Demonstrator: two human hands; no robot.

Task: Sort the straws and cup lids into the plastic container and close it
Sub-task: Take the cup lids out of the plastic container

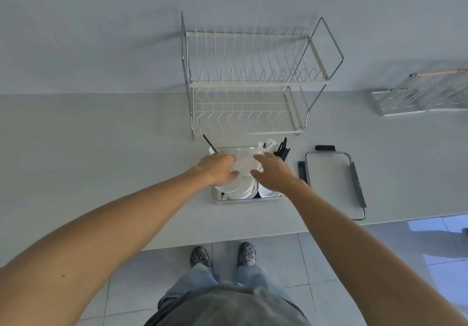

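- Grey perforated clogs (222, 254) and blue jeans are showing nearest, on the pale tiled floor below the counter edge.
- Both bare forearms are reaching forward over the white counter (101, 161) toward the clear rectangular plastic container (245, 200), which is sitting near the counter's front edge.
- White round cup lids (243, 189) are lying stacked in the near part of that container.
- Left hand (217, 168) is curling its fingers around a translucent lid (244, 164) held above the container; right hand (272, 172) is spreading its fingers, touching the same lid from the right.
- Black straws (282, 149) are standing bundled at the container's far right corner, and one single black straw (209, 143) is leaning out at the far left.
- Right of the container, its clear lid with black clips (331, 173) is lying flat on the counter.
- Farther back, a white two-tier wire dish rack (243, 82) is standing against the wall, with a smaller wire basket (425, 95) at far right.
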